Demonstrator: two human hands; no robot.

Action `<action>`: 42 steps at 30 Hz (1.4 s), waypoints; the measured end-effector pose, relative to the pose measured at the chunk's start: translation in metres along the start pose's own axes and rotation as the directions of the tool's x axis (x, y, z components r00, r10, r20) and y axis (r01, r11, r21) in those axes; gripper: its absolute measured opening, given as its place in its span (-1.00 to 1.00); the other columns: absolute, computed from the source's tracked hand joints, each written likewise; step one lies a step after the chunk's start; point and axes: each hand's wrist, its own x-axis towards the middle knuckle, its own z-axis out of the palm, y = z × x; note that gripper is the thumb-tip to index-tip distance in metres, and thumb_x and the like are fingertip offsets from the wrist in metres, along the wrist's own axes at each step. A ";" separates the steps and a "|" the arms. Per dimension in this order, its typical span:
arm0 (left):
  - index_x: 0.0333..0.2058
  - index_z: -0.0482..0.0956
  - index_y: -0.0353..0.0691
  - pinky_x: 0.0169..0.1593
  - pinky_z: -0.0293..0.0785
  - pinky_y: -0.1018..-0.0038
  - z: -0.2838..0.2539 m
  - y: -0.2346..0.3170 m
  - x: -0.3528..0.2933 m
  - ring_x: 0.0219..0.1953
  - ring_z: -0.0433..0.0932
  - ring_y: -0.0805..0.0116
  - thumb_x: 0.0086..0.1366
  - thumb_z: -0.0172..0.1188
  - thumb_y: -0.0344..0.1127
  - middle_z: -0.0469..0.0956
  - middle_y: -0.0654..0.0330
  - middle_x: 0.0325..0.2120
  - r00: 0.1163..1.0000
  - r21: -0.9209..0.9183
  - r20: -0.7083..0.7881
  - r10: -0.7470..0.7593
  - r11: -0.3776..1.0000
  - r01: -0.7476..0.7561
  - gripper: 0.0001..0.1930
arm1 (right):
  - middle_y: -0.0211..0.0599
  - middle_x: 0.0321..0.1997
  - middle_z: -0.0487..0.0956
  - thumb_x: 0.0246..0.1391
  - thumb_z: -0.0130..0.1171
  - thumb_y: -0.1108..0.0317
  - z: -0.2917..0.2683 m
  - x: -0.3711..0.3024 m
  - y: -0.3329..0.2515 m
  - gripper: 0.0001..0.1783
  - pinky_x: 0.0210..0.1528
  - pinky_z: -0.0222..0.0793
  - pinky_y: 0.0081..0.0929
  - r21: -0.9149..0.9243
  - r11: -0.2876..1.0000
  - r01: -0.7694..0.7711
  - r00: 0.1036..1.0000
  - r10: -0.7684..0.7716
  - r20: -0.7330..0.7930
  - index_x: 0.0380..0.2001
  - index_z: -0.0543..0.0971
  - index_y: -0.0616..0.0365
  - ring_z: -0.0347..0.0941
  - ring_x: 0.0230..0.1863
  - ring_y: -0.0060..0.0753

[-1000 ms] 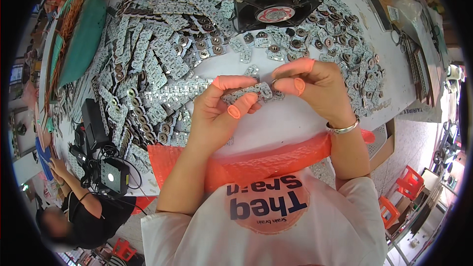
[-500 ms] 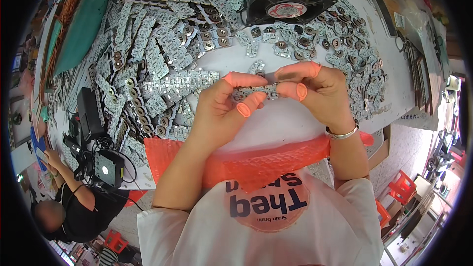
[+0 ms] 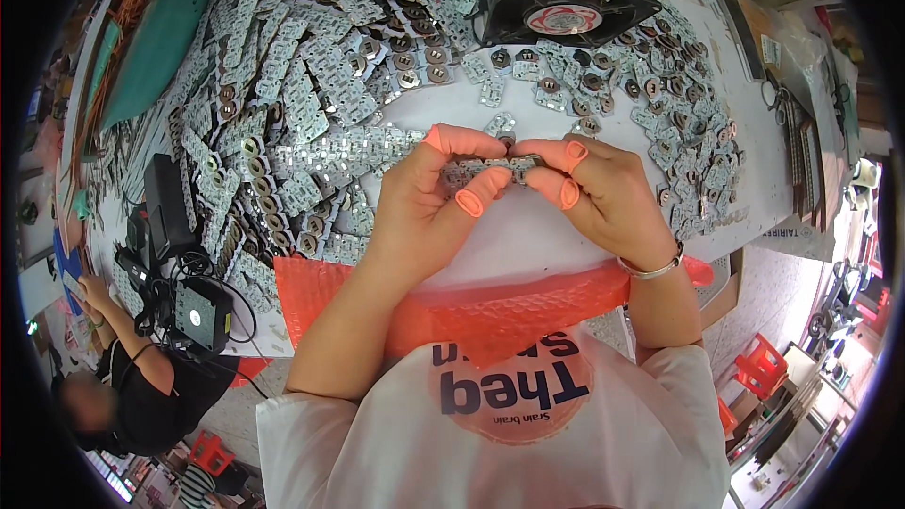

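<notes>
Between my two hands, over the table's near part, is a short strip of small circuit boards [image 3: 492,168]. My left hand [image 3: 421,203] pinches its left part between thumb and forefinger. At the other end my right hand [image 3: 600,196] grips the strip the same way, its fingertips close to the left ones. Orange rubber finger cots cover the thumbs and forefingers. Just beyond my fingertips lies a single small board [image 3: 501,123]. Joined board strips [image 3: 320,85] are heaped to the left, and separate boards with round brown parts [image 3: 674,132] are spread to the right.
A black fan [image 3: 566,0] stands at the back. Black power adapters and cables [image 3: 193,306] lie at the left edge, below a green container [image 3: 165,47]. Red bubble wrap [image 3: 509,311] lines the near edge. Scissors [image 3: 775,99] lie far right. Another person [image 3: 141,386] sits at left.
My right hand has come slightly left and its fingers have closed in on the strip, nearer my left fingertips. The view has shifted a little.
</notes>
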 end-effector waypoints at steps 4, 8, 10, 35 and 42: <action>-0.22 0.46 -0.31 -0.26 0.45 0.63 0.001 0.001 -0.001 -0.33 0.48 0.56 0.20 0.18 -0.51 0.51 0.22 -0.33 0.999 -0.084 0.007 -0.034 0.996 0.034 -0.83 | -0.29 -0.49 0.54 -0.03 0.25 0.46 -0.004 -0.002 0.005 -0.75 -0.47 0.34 -0.55 0.156 0.987 -0.047 0.997 0.037 0.066 -0.21 0.58 0.18 0.43 -0.53 -0.43; -0.20 0.45 -0.31 -0.25 0.46 0.62 -0.002 0.009 -0.001 -0.33 0.48 0.56 0.20 0.17 -0.52 0.48 0.21 -0.31 0.993 -0.127 0.050 -0.106 0.986 0.111 -0.82 | -0.29 -0.51 0.53 -0.04 0.27 0.44 -0.002 -0.003 -0.001 -0.79 -0.49 0.34 -0.53 0.058 0.998 -0.026 0.999 0.024 0.022 -0.27 0.57 0.19 0.44 -0.53 -0.42; -0.19 0.44 -0.31 -0.25 0.47 0.62 -0.003 0.010 -0.001 -0.32 0.48 0.56 0.21 0.16 -0.53 0.47 0.20 -0.30 0.983 -0.205 0.112 -0.145 0.965 0.166 -0.81 | -0.30 -0.52 0.52 -0.05 0.27 0.44 -0.001 -0.002 -0.001 -0.80 -0.49 0.34 -0.53 0.008 1.000 0.024 1.000 -0.024 0.005 -0.29 0.56 0.20 0.44 -0.53 -0.42; -0.24 0.50 -0.30 -0.14 0.48 0.46 0.003 -0.002 -0.001 -0.24 0.56 0.28 0.10 0.24 -0.57 0.56 0.13 -0.32 0.932 0.185 0.006 0.362 0.916 -0.356 -0.78 | -0.46 -0.61 0.40 0.11 0.10 0.41 0.006 -0.005 -0.002 -0.89 -0.54 0.16 -0.66 0.174 0.981 -0.083 0.994 0.093 -0.051 -0.42 0.47 0.23 0.22 -0.59 -0.65; -0.21 0.44 -0.36 -0.14 0.48 0.48 0.007 -0.002 -0.003 -0.21 0.53 0.32 0.13 0.20 -0.62 0.52 0.05 -0.27 0.951 0.142 -0.040 0.308 0.943 -0.300 -0.76 | -0.36 -0.57 0.42 0.15 0.09 0.29 0.006 -0.005 -0.002 -0.78 -0.51 0.23 -0.60 0.345 0.914 -0.214 0.963 0.256 -0.080 -0.43 0.49 0.24 0.26 -0.58 -0.57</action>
